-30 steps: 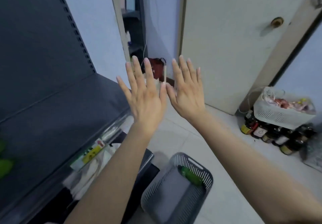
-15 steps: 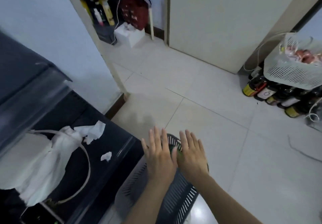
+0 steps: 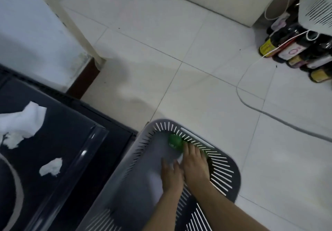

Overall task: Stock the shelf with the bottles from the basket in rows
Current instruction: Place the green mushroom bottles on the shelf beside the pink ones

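A grey slotted basket (image 3: 226, 173) stands on the floor beside the dark shelf unit (image 3: 75, 137). A green bottle (image 3: 173, 140) lies inside it against the far wall. My right hand (image 3: 195, 163) lies over the bottle's middle with its fingers curled round it, so most of the bottle is hidden. My left hand (image 3: 171, 176) is down in the basket right beside the right one, fingers pointing toward the bottle. Motion blur hides whether it touches the bottle.
Crumpled white paper (image 3: 23, 123) and a smaller scrap (image 3: 51, 167) lie on the low dark shelf. Several dark bottles (image 3: 289, 52) stand on the tiled floor at the right under a white basket (image 3: 318, 6). A grey cable (image 3: 255, 107) runs across the floor.
My view has tilted down from the shelf to the floor. Both hands have dropped from chest height into the basket, and the right one has closed over the green bottle.
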`<control>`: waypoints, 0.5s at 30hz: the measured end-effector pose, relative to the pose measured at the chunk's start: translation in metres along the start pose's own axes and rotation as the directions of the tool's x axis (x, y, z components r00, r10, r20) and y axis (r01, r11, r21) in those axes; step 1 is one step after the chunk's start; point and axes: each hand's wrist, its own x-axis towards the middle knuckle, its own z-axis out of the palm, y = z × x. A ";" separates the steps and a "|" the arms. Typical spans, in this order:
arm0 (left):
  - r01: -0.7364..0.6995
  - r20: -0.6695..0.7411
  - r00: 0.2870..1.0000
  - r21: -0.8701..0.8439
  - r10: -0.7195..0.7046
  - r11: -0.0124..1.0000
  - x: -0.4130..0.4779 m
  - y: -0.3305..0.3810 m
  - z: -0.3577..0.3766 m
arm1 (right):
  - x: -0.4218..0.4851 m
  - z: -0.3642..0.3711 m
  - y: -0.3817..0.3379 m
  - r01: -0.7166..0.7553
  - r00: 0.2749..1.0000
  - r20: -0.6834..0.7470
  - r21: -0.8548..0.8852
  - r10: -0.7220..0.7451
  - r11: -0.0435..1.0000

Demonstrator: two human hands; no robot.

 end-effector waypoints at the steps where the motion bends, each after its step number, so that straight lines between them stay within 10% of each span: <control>1: 0.051 0.049 0.998 -0.050 -0.049 0.997 0.008 -0.002 0.006 | 0.005 0.005 0.001 -0.001 1.000 -0.023 -0.022 0.000 1.000; 10: 0.270 0.201 0.961 -0.535 -0.190 0.801 0.030 -0.018 0.021 | 0.010 0.015 0.001 -0.241 0.962 0.182 0.206 0.205 0.948; 15: 0.296 0.272 0.948 -0.562 -0.166 0.772 0.007 -0.022 -0.013 | -0.007 -0.012 0.006 -0.621 0.770 0.620 0.671 0.154 0.404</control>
